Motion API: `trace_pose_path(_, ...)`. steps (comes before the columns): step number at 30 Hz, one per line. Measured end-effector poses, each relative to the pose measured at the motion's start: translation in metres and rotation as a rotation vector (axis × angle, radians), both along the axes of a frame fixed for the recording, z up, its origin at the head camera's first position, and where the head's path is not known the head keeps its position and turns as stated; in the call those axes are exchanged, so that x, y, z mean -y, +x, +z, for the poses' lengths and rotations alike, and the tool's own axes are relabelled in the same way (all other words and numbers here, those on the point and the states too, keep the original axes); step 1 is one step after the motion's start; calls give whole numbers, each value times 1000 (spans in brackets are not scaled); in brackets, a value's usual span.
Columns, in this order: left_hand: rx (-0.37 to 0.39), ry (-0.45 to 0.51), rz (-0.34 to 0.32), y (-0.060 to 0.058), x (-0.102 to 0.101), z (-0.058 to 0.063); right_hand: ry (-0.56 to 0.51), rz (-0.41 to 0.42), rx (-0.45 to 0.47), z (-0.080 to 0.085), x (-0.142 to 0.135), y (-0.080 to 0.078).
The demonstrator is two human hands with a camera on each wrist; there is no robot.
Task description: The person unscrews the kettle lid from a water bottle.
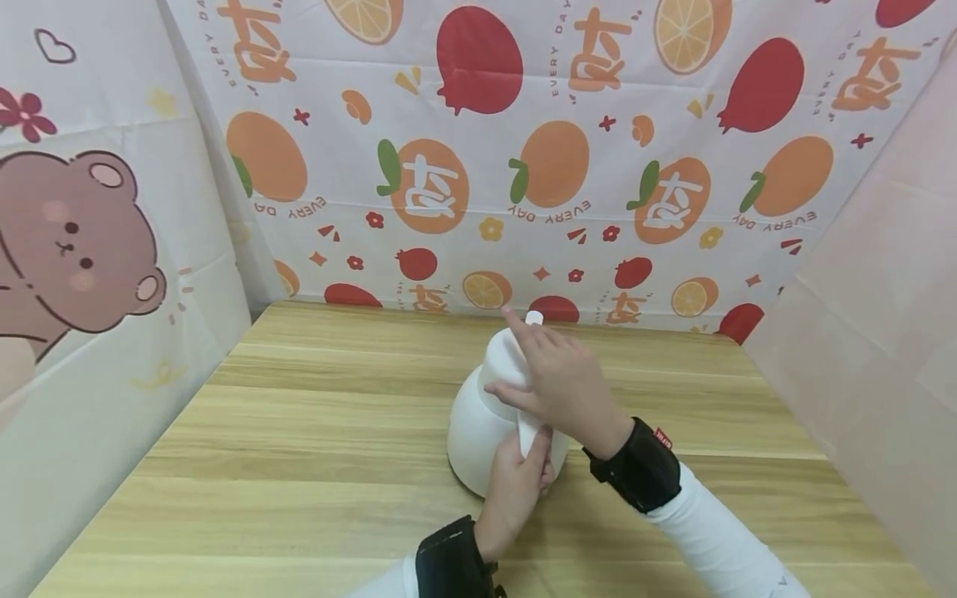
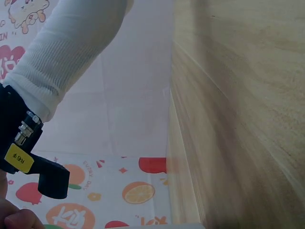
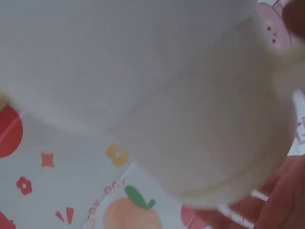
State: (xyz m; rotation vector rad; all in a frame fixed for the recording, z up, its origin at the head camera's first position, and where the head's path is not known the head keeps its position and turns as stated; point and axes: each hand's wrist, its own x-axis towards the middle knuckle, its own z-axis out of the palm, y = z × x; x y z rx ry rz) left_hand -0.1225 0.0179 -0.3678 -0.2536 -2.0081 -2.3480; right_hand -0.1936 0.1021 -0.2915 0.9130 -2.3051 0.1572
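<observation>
White, smooth-walled, a jug stands in the middle of the wooden tabletop, straight out towards 12 o'clock from the person; in the head view its long axis runs roughly from 6 to 12, broad base nearer, narrow top farther; whether it leans, I cannot tell. The left hand is the nearer to the base, gripping the white handle, with the body at its 11 o'clock; the right hand lies over the top, the body at its 8 o'clock, thumb and forefinger spread; whether its other fingers hold anything, I cannot tell.
</observation>
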Motion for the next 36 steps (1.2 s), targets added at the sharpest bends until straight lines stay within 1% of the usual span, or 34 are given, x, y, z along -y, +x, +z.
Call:
trace_pose_path(2, -5, 3, -10, 0, 0, -1, 15, -27, -36, -3, 4, 2)
trace_pose_path(5, -3, 8, -22, -1, 0, -1, 12, -31, -57, -5, 7, 3)
trace_pose_path(11, 12, 0, -22, -1, 0, -1, -14, 10, -31, -6, 4, 3)
trace_pose_path(15, 13, -3, -16, 0, 0, -1, -18, 48, 21, -7, -3, 1)
trace_pose_path(17, 15, -8, -9, 0, -1, -1, -30, 83, 55, -7, -7, -1)
trace_pose_path(22, 9, -22, -4, 0, -1, 0, -54, 213, 123, -7, -17, -7)
trace_pose_path(26, 0, -27, -15, 0, 0, 0, -36, 296, 205, -7, -25, -13)
trace_pose_path(31, -5, -36, -12, 0, 1, 0, -1, 346, 294, -4, -33, -15)
trace_pose_path(34, -12, -42, -7, -1, 0, -1, 14, 365, 325, -2, -37, -16)
trace_pose_path(36, -15, -48, -3, -1, 0, -1, 22, 376, 330, -2, -39, -18)
